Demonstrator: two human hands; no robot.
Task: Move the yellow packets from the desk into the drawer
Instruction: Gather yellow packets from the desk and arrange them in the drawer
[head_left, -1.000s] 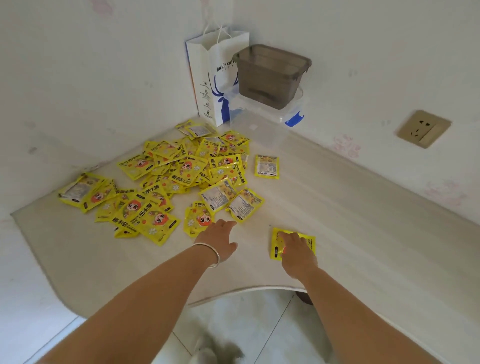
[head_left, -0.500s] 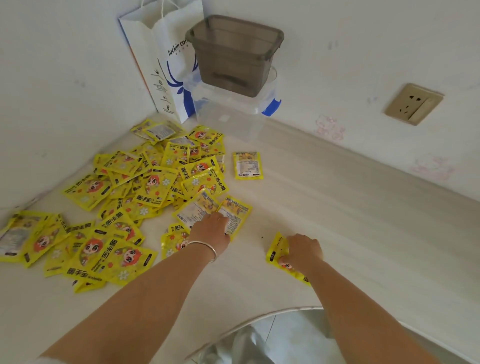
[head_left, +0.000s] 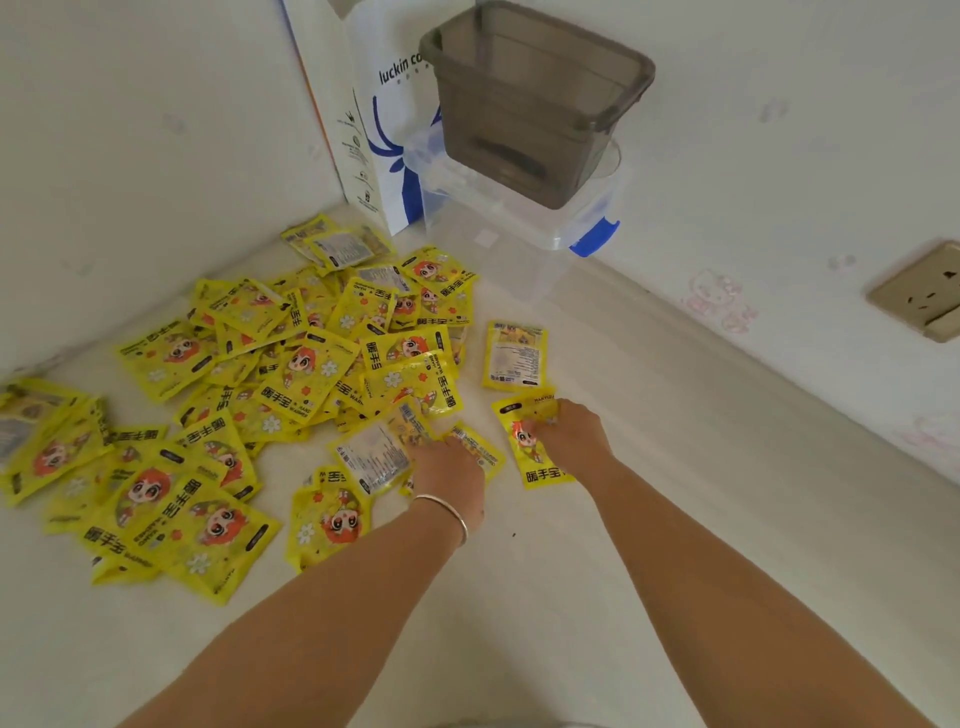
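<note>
I judge these hand-warmer packets (head_left: 291, 395), heaped on desk (head_left: 675, 519) w/ no drawer in view, light, floppy & slick, so grab by edges: right hand (head_left: 569, 439) pinches one packet (head_left: 535, 441), left hand (head_left: 449, 467) presses flat on two more.

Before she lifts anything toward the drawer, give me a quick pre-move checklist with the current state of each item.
1. Right hand has a packet: ok, it grips the face-up packet by its upper part.
2. Left hand has a packet: cannot tell, it rests on the label-side packets with its fingers hidden.
3. Held packet free of the pile: ok, it lies apart, to the right.
4. Lone packet beyond the right hand out of the way: not ok, the held one touches or overlaps its near edge.
5. Drawer open and reachable: cannot tell, not in view.
6. Desk path: ok.
</note>
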